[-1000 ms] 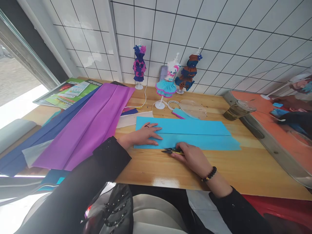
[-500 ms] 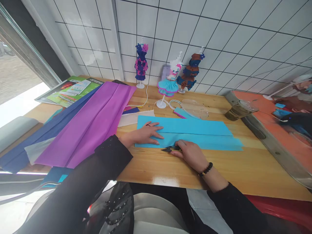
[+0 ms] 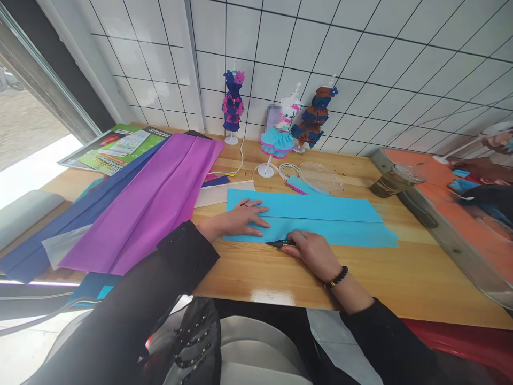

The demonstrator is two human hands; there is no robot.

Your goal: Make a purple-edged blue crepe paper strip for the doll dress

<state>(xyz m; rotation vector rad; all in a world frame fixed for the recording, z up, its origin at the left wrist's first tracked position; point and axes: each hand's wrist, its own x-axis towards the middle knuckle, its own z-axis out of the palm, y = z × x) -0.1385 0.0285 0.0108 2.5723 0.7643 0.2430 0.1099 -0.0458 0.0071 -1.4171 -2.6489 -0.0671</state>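
Note:
A long light-blue fabric sheet [image 3: 320,211] lies flat on the wooden table, with a crease or edge line running along its length. Spread on its left end is my left hand [image 3: 242,218], palm down with fingers apart and a ring on one finger. My right hand [image 3: 311,250] is wrapped round black scissors [image 3: 280,243] at the sheet's near edge. Their dark blades point left, toward my left hand, and lie along that edge. My fingers hide most of the handles.
Purple fabric [image 3: 148,206] and navy fabric [image 3: 76,224] lie at the left. Small dressed mannequins, including a blue-skirted one [image 3: 277,141], stand along the tiled wall. A plastic cup [image 3: 390,183] lies at the right, near an orange surface [image 3: 441,208].
The scissor blades have come closer together. The sheet's right end, blurred before, now lies still and sharper. Both hands have hardly moved.

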